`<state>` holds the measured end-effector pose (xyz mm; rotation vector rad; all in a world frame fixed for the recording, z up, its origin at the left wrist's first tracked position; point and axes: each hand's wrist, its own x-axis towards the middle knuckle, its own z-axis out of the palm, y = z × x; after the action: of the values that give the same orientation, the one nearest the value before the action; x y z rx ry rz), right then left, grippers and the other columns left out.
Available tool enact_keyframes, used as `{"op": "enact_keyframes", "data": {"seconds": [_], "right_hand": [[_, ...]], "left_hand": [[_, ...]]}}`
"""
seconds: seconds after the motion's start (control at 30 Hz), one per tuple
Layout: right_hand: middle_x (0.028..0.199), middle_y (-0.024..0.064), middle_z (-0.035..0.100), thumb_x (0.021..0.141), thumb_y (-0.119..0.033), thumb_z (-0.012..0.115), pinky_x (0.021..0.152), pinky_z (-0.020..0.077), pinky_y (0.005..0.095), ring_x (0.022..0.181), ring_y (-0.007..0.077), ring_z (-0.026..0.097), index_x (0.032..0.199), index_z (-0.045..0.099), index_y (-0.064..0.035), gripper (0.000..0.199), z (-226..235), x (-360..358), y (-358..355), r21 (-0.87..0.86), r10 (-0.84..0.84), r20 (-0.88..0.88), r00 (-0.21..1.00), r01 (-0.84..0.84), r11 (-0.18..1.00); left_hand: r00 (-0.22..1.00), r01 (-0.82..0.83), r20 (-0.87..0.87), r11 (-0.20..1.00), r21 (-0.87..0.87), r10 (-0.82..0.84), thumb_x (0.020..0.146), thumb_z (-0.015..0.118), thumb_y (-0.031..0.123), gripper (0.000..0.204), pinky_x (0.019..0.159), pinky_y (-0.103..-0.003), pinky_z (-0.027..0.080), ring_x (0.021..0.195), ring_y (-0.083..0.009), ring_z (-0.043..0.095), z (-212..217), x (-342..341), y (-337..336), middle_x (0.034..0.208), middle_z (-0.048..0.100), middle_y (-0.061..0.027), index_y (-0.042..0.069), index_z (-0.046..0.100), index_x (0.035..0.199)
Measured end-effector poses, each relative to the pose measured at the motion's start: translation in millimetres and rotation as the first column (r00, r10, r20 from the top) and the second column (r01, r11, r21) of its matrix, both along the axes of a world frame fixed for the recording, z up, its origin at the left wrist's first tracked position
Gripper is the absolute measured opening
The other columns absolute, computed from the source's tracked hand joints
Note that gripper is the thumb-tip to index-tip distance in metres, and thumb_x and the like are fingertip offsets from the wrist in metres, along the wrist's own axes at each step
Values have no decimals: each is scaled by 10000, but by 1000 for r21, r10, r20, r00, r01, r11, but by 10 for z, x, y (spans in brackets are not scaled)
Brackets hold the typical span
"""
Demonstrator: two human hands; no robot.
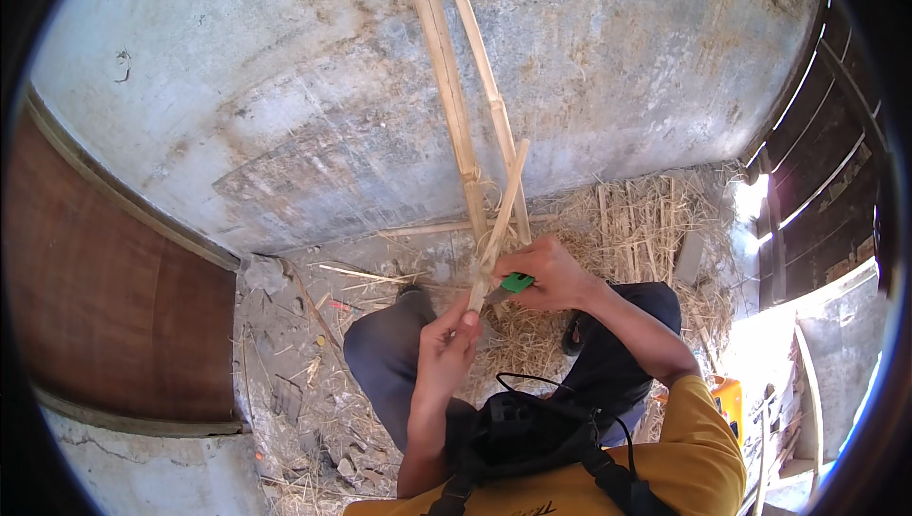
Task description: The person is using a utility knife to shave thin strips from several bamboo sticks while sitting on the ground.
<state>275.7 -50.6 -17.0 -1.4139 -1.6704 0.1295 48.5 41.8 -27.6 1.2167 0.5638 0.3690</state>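
Note:
A pale split bamboo strip (509,191) slants up and away between my knees. Its near end is pinched between the thumb and fingers of my left hand (446,347). My right hand (553,275) grips a knife with a green handle (518,282), just above the left hand. The short blade lies against or very near the strip; exact contact is hard to tell. Behind the strip, a long bamboo pole (443,60) and a thinner bamboo length (492,88) lean on the wall, their lower ends partly hidden by the strip and my hand.
Bamboo shavings (522,350) litter the floor between my feet. Several cut strips (632,226) lie at the right, by the stained wall (313,88). A brown panel (123,297) stands at left, a dark slatted wall (826,164) at right. Something orange (729,402) sits behind my right elbow.

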Motion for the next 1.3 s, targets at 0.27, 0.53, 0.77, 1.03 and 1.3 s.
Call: {"op": "enact_keyframes", "data": {"seconds": [0.27, 0.53, 0.77, 1.03, 1.3], "right_hand": [[640, 80, 622, 872, -19, 788, 517, 427, 350, 524, 250, 587, 866, 705, -31, 84, 93, -42, -24, -10, 141, -269, 953, -150, 989], [660, 95, 659, 939, -42, 721, 554, 456, 346, 586, 153, 620, 855, 713, 17, 103, 138, 60, -60, -21, 267, -621, 737, -356, 934], [790, 96, 715, 923, -107, 759, 606, 478, 350, 628, 228, 632, 939, 747, 0, 109, 208, 90, -35, -80, 108, -341, 934, -143, 986], [780, 72, 687, 868, -185, 867, 613, 492, 340, 623, 216, 616, 1023, 767, -31, 241, 207, -158, 53, -12, -193, -228, 954, 195, 981], [771, 129, 685, 895, -200, 845, 618, 495, 394, 673, 298, 677, 1024, 747, -50, 221, 19, -317, 66, -104, -94, -254, 963, 70, 992]], "left_hand": [[997, 66, 43, 980, -189, -58, 1116, 595, 184, 429, 546, -185, 271, 677, -19, 389, 154, -91, 24, 819, 477, 62, 23, 585, 1514], [986, 161, 86, 934, -318, -141, 1112, 592, 226, 441, 424, -204, 215, 517, -18, 303, 148, -105, 75, 757, 441, 37, 36, 580, 1511], [996, -66, 50, 994, -90, 71, 1125, 573, 231, 448, 412, -201, 222, 499, -12, 324, 195, -129, 110, 728, 444, 39, 0, 564, 1508], [983, -171, 75, 982, 81, 165, 1113, 616, 215, 453, 476, -194, 277, 552, -4, 368, 134, -118, 41, 763, 509, 51, 50, 578, 1534], [987, -161, 23, 957, 242, 160, 1118, 618, 200, 427, 566, -192, 345, 657, 3, 437, 169, -40, -61, 775, 511, 104, 74, 604, 1525]]}}
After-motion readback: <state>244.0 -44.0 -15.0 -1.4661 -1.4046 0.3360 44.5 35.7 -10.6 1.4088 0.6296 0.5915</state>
